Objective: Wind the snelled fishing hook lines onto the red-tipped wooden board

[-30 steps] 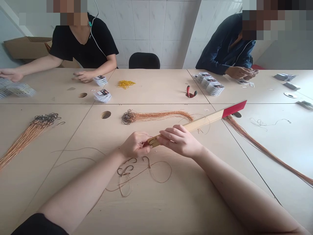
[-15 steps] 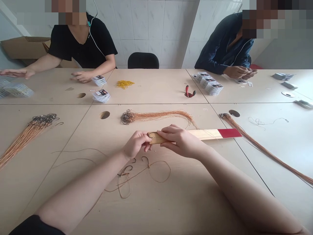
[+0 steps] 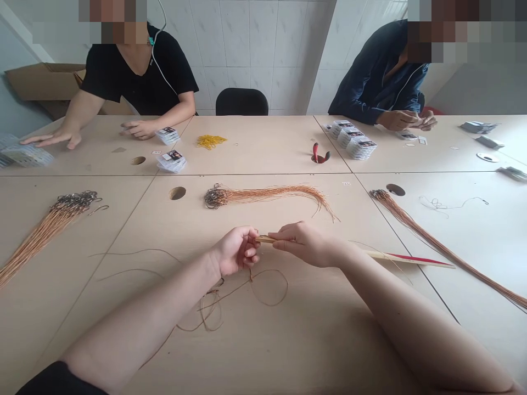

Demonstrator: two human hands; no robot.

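Note:
My right hand [image 3: 302, 244] is closed round a thin wooden strip [image 3: 267, 239], now seen nearly edge-on. Beyond my right forearm the strip shows again, with a red end [image 3: 424, 260]. My left hand [image 3: 239, 250] is at the strip's left tip, its thumb and forefinger pinched there and its other fingers curled. What lies between those fingertips is too small to tell. Below my left hand, hooks and looped brown cord [image 3: 269, 303] lie on the table. Behind my hands is a bundle of hooks with orange-brown cords [image 3: 263, 195].
Further hook bundles lie at left [image 3: 74, 203] and right [image 3: 436, 238]. Across the table [image 3: 263, 156] are two people, plastic packs [image 3: 172, 160], yellow pieces [image 3: 211, 142] and red-handled pliers [image 3: 320, 154] in a hole. Loose line [image 3: 444, 205] lies at right.
The strip has turned from flat to nearly edge-on, and its red end has swung nearer and to the right. Both my hands have dropped slightly. The left person's hand has moved onto the packs.

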